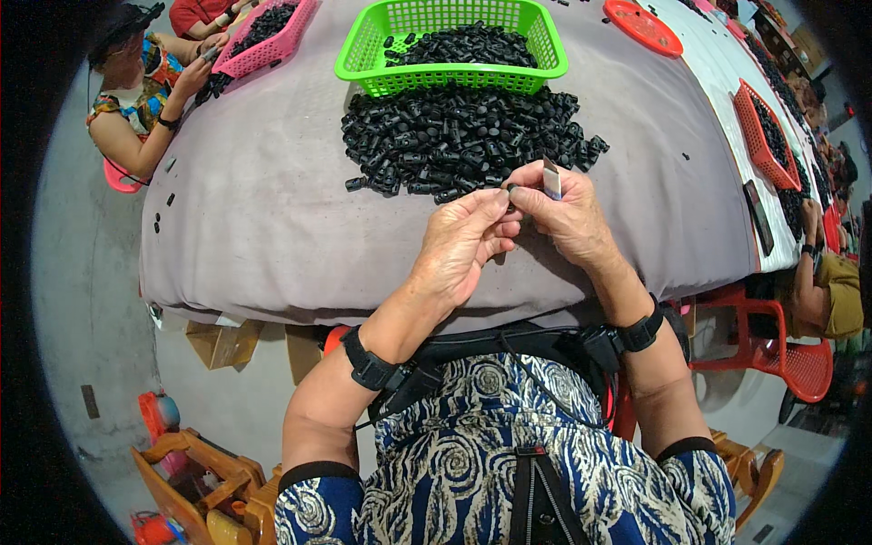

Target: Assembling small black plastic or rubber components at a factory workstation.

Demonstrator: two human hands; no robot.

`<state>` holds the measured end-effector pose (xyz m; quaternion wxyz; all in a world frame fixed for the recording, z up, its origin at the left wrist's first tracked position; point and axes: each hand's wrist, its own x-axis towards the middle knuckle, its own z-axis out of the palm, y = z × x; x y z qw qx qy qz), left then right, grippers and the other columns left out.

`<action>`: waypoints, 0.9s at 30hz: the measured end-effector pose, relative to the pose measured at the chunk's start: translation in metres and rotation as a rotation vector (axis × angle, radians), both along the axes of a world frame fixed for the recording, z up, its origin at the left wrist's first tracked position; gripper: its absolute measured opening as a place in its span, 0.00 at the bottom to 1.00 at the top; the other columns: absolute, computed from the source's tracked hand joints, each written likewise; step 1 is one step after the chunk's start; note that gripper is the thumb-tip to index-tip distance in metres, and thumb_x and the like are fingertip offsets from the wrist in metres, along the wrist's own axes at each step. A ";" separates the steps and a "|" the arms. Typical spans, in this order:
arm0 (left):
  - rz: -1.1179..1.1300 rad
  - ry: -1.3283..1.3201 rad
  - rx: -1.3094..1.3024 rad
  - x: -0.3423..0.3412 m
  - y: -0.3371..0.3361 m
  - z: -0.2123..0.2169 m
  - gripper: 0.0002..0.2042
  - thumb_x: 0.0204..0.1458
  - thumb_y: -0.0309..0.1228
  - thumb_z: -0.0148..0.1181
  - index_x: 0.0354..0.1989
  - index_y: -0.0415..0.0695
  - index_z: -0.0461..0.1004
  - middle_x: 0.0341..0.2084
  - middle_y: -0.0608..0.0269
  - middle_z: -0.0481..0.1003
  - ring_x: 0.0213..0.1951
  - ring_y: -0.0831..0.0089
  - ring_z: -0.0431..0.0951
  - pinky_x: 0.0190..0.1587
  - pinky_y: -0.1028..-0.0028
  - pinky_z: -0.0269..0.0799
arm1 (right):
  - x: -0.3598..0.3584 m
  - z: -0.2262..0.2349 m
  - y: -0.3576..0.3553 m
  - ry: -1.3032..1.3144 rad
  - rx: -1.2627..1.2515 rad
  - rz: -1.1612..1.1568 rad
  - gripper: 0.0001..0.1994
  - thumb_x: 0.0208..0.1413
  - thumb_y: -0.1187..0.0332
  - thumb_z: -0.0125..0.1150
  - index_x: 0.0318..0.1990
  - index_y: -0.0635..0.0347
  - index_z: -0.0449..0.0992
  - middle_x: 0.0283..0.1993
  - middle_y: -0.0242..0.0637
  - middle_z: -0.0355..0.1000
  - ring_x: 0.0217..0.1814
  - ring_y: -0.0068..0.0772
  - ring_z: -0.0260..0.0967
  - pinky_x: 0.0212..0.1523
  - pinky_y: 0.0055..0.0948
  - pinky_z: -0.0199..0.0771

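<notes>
My left hand (463,243) and my right hand (570,216) meet over the near part of the cloth-covered table. Pinched between both sets of thumb and fingertips is a small black plastic part (511,188), mostly hidden. A short flat metal blade (551,180) sticks up from my right hand, its lower end hidden among the fingers. Just beyond my hands lies a heap of small black plastic parts (454,136), shaped like short barrels. Behind the heap stands a green basket (445,80) with more of them inside.
A pink basket (263,41) is at the far left beside a seated person (136,109). Right of the table are a red basket (767,136) and a red chair (772,341). A red tray (643,27) lies at the far right. Wooden chairs (204,486) stand behind me.
</notes>
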<state>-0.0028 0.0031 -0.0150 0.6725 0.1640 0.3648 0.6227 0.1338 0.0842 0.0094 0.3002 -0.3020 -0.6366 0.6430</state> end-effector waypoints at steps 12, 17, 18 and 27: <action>-0.049 -0.082 -0.007 0.001 0.001 -0.001 0.08 0.55 0.33 0.53 0.36 0.40 0.70 0.28 0.65 0.73 0.28 0.80 0.72 0.31 0.80 0.72 | 0.002 -0.012 0.005 0.012 -0.071 -0.035 0.08 0.55 0.66 0.55 0.31 0.60 0.73 0.23 0.22 0.66 0.21 0.09 0.56 0.20 0.12 0.55; -0.070 -0.156 -0.013 0.003 0.000 0.002 0.08 0.55 0.33 0.52 0.35 0.40 0.70 0.28 0.65 0.72 0.29 0.79 0.72 0.31 0.80 0.72 | 0.003 -0.015 0.008 0.097 -0.150 -0.016 0.09 0.56 0.64 0.54 0.32 0.60 0.73 0.22 0.22 0.65 0.19 0.10 0.54 0.19 0.12 0.52; -0.082 -0.200 0.001 0.002 0.000 0.001 0.08 0.55 0.33 0.52 0.36 0.41 0.70 0.28 0.66 0.72 0.29 0.79 0.72 0.31 0.79 0.72 | 0.003 -0.015 0.007 0.096 -0.151 -0.014 0.09 0.56 0.64 0.54 0.32 0.60 0.73 0.22 0.22 0.65 0.19 0.10 0.54 0.19 0.12 0.52; -0.098 -0.283 0.036 -0.001 0.001 0.000 0.07 0.55 0.32 0.52 0.38 0.42 0.70 0.27 0.66 0.73 0.29 0.78 0.73 0.31 0.78 0.72 | 0.000 -0.007 0.000 0.148 -0.125 0.045 0.08 0.53 0.67 0.57 0.37 0.61 0.74 0.29 0.26 0.71 0.27 0.12 0.65 0.25 0.12 0.63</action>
